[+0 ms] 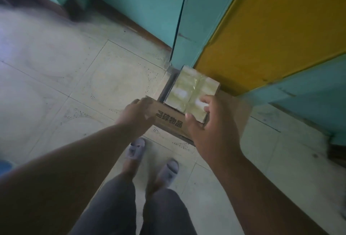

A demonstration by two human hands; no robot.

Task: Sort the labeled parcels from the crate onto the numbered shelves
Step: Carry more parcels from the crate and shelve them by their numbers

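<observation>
Over a pale tiled floor (56,77), seen from the head view, a person stands in grey slippers (137,147) with both arms stretched forward. Furthest left of the held things, the left hand (137,112) grips the left end of a brown box (169,122) printed with dark characters, its fingers curled over the top edge. On top of that box, toward its right end, lies a smaller parcel (191,88) wrapped in shiny clear tape. The right hand (207,122) holds this side: thumb pressed on the parcel's near edge, fingers bent over its top, so both parcels are carried as a stack. Beyond and to the right rise teal and yellow panels (271,28), perhaps cabinet or shelf sides; no shelf number or crate shows.

Judging by this, the step in hand is carrying parcels toward the shelves. No label is legible on the upper parcel through the glare. The next move likely calls for reading each label, finding the matching shelf, and keeping the top parcel from sliding while one hand lets go.
</observation>
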